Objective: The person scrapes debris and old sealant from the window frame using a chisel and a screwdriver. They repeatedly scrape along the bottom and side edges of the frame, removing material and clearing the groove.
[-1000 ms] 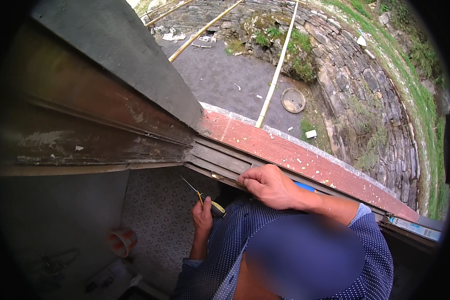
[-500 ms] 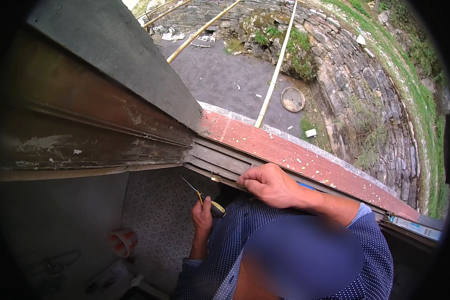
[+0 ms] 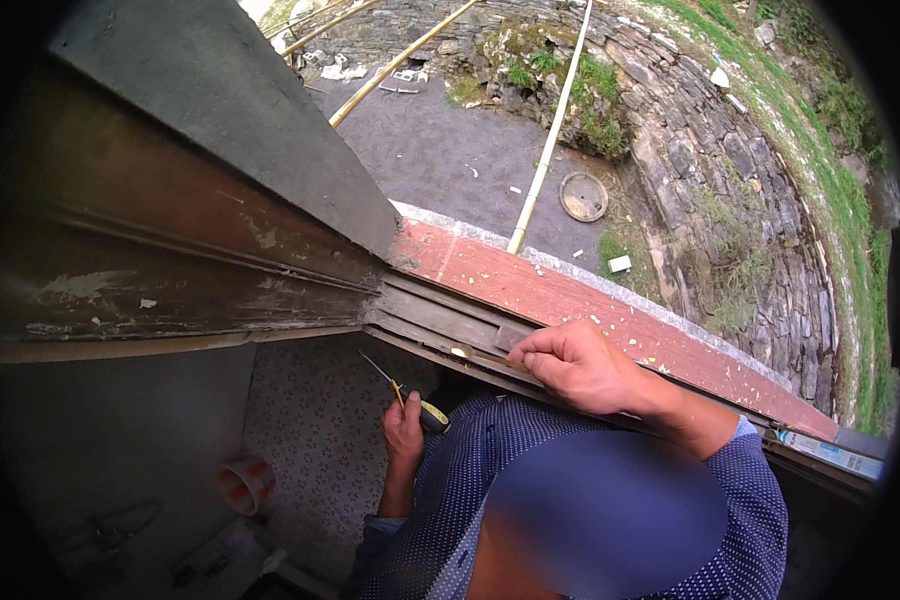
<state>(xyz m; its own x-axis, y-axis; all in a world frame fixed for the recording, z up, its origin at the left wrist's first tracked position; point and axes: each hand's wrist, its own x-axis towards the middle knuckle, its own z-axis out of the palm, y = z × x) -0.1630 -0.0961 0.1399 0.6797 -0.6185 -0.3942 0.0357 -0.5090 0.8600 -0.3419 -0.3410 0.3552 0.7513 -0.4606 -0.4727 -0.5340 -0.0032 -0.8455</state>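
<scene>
My left hand [image 3: 403,428] is closed around a screwdriver [image 3: 431,416] with a black-and-yellow handle, its thin shaft pointing up and left. A slim yellow piece [image 3: 398,393] shows beside the shaft at my fingers; its kind is unclear. Over the wooden window frame [image 3: 425,316], my right hand [image 3: 570,365] pinches a thin brownish strip [image 3: 492,360] with a pale tip [image 3: 459,352], held along the inner edge. Close by my right fingertips, a small dark rectangular piece [image 3: 511,336] lies on the grooved track. The strip's far end is hidden in my hand.
Beyond the frame runs a reddish sill [image 3: 530,287] strewn with pale chips. A dark, scuffed wooden jamb [image 3: 210,255] rises at left. Bamboo poles [image 3: 550,140] stand outside above a grey yard. An orange-and-white bucket [image 3: 245,485] is below, inside. A blue-and-white package [image 3: 830,455] lies at right.
My right hand has slid to the right along the frame, and the pale-tipped strip has moved with it. The dark rectangular piece shows more clearly. My left hand stays in place.
</scene>
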